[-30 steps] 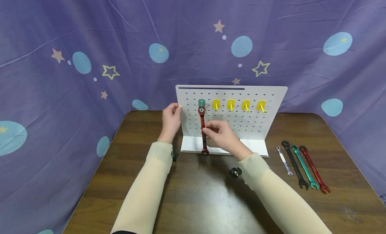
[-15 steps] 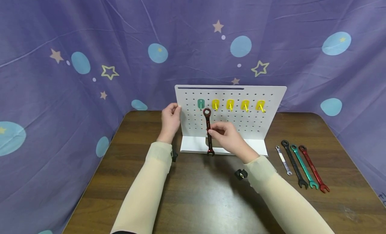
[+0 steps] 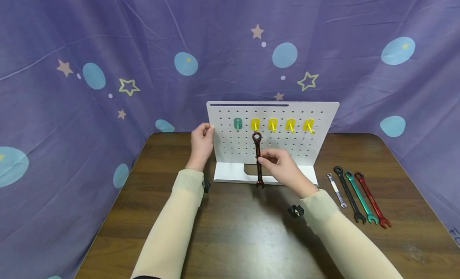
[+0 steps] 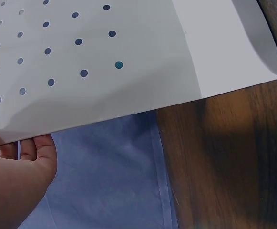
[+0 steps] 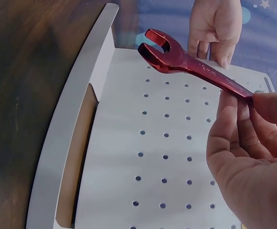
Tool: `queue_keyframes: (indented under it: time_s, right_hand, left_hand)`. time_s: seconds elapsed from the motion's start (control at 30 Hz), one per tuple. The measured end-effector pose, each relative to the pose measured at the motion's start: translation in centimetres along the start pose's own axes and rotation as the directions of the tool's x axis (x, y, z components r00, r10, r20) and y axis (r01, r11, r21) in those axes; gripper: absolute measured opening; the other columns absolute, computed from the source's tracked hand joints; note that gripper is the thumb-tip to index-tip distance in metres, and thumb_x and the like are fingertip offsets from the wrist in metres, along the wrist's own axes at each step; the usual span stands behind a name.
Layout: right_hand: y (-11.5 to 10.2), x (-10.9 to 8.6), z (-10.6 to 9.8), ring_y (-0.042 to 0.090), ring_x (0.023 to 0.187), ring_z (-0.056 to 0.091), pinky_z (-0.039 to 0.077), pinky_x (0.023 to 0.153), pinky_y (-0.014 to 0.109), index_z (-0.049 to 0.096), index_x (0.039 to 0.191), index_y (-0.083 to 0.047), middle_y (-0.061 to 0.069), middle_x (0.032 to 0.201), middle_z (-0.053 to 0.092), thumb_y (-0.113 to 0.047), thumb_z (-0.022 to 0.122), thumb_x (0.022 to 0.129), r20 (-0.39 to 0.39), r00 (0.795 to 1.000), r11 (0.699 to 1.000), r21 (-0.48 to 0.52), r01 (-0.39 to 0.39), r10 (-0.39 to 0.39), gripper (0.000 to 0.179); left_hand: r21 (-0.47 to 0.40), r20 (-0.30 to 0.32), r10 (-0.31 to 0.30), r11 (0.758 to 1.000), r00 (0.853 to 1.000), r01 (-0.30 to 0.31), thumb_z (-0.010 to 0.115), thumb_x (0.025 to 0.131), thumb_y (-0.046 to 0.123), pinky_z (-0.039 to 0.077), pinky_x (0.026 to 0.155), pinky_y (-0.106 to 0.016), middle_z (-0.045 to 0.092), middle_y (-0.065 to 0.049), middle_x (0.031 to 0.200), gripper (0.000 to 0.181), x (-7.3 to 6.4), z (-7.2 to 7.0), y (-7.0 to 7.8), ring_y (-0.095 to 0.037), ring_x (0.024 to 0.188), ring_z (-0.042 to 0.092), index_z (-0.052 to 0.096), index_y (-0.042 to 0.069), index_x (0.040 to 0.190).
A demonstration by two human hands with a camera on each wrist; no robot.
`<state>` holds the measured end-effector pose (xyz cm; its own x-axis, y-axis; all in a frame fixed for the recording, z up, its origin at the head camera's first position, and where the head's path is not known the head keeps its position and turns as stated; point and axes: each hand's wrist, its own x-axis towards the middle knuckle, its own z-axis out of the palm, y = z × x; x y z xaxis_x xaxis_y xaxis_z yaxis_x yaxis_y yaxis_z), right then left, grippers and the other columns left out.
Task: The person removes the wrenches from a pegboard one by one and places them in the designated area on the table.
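My right hand (image 3: 282, 167) pinches a red combination wrench (image 3: 258, 161) by its middle, in front of a white pegboard (image 3: 230, 145). The wrench stands nearly upright, ring end up, just below the second hook from the left, a yellow hook (image 3: 255, 123). In the right wrist view its open end (image 5: 169, 55) points away from the fingers. At the board's left edge, my left hand (image 3: 202, 143) grips the edge between thumb and fingers; the left wrist view shows its fingers (image 4: 45, 150) behind the panel. A green hook (image 3: 238, 124) on the board holds nothing.
Further yellow hooks, such as the rightmost hook (image 3: 308, 125), line the board. On the right of the wooden table (image 3: 230, 231) lie a small silver wrench (image 3: 336, 190), a black wrench (image 3: 350, 195), a green wrench (image 3: 361, 197) and a larger red wrench (image 3: 373, 200). A patterned purple curtain (image 3: 230, 51) hangs behind.
The right hand has carried the red wrench from in front of the green hook rightward to below the first yellow hook. The left hand keeps its grip on the board's edge.
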<state>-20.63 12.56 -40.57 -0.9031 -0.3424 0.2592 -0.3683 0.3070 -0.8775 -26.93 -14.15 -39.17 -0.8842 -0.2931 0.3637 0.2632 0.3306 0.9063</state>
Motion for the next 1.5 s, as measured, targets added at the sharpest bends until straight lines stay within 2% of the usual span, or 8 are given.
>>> queue_keyframes:
  time_s: [0.2,0.57,0.77,0.83,1.0,1.07,1.27,1.5]
  right_hand:
    - [0.5,-0.8,-0.9,0.03,0.088,0.067,0.053,0.079,0.042,0.075,0.103,-0.005,0.004,0.096,0.072,-0.01,0.068,0.099,-0.012,1.0,0.999,-0.03,-0.02,0.02,0.01]
    - [1.5,-2.1,-2.8,0.024,0.084,0.066,0.052,0.074,0.035,0.075,0.106,-0.004,0.005,0.096,0.073,-0.012,0.069,0.099,-0.053,0.998,0.996,-0.071,-0.048,0.044,0.012]
    - [2.4,-2.8,-3.7,0.031,0.083,0.067,0.051,0.071,0.027,0.074,0.106,0.002,0.01,0.095,0.073,-0.008,0.068,0.098,-0.072,0.997,0.999,-0.036,-0.038,0.036,0.014]
    - [1.6,-3.1,-3.9,0.036,0.085,0.067,0.051,0.072,0.026,0.072,0.107,0.007,0.015,0.096,0.072,-0.004,0.066,0.098,-0.074,0.996,0.999,-0.023,-0.045,0.043,0.015]
    - [1.8,-3.5,-4.6,0.03,0.086,0.068,0.053,0.074,0.027,0.072,0.108,0.006,0.015,0.097,0.072,-0.005,0.065,0.099,-0.079,0.995,0.997,-0.043,-0.069,0.066,0.016]
    - [3.0,-3.6,-4.9,0.024,0.084,0.068,0.054,0.073,0.027,0.073,0.107,0.004,0.011,0.096,0.072,-0.008,0.066,0.099,-0.086,0.994,0.997,-0.05,-0.066,0.061,0.016]
    - [3.9,-4.4,-5.7,0.029,0.083,0.069,0.054,0.07,0.025,0.072,0.107,0.006,0.014,0.095,0.072,-0.007,0.066,0.099,-0.123,0.99,0.996,-0.048,-0.078,0.072,0.016]
    - [4.4,-5.0,-6.4,0.021,0.084,0.069,0.054,0.073,0.025,0.071,0.108,0.007,0.015,0.097,0.072,-0.006,0.065,0.1,-0.125,0.989,0.995,-0.041,-0.089,0.083,0.017]
  left_hand:
    - [-0.005,0.009,-0.007,1.0,1.0,0.007,0.06,0.102,0.002,0.04,0.059,-0.024,0.063,-0.021,0.083,0.015,0.0,0.0,-0.1,-0.016,0.068,0.048,0.069,-0.009,0.104]
    - [0.006,0.012,-0.01,1.0,1.0,0.01,0.06,0.102,0.003,0.04,0.059,-0.025,0.06,-0.016,0.079,0.015,0.0,0.0,-0.1,-0.016,0.069,0.048,0.069,-0.009,0.105]
    - [0.009,0.01,-0.012,1.0,1.0,0.012,0.06,0.103,0.003,0.039,0.058,-0.025,0.059,-0.015,0.079,0.016,0.1,0.0,-0.1,-0.016,0.068,0.047,0.069,-0.009,0.106]
    - [0.008,0.007,-0.009,1.0,1.0,0.009,0.06,0.103,0.003,0.039,0.058,-0.024,0.06,-0.016,0.079,0.016,0.1,0.0,-0.1,-0.015,0.067,0.047,0.069,-0.009,0.106]
    - [0.0,0.001,0.007,1.0,1.0,-0.007,0.06,0.102,0.002,0.039,0.058,-0.023,0.062,-0.019,0.08,0.015,0.1,0.1,-0.2,-0.014,0.067,0.048,0.069,-0.01,0.105]
    - [-0.007,-0.003,0.016,1.0,1.0,-0.016,0.06,0.101,0.001,0.04,0.059,-0.022,0.063,-0.019,0.081,0.015,0.1,0.1,-0.3,-0.014,0.067,0.049,0.069,-0.01,0.104]
    - [-0.023,0.001,0.025,0.999,1.0,-0.025,0.06,0.101,0.0,0.039,0.059,-0.023,0.062,-0.018,0.079,0.014,0.1,0.1,-0.3,-0.014,0.067,0.048,0.069,-0.011,0.104]
    - [-0.019,0.006,0.015,1.0,1.0,-0.015,0.06,0.101,0.001,0.04,0.059,-0.023,0.061,-0.018,0.079,0.014,0.1,0.0,-0.2,-0.014,0.068,0.049,0.069,-0.01,0.104]
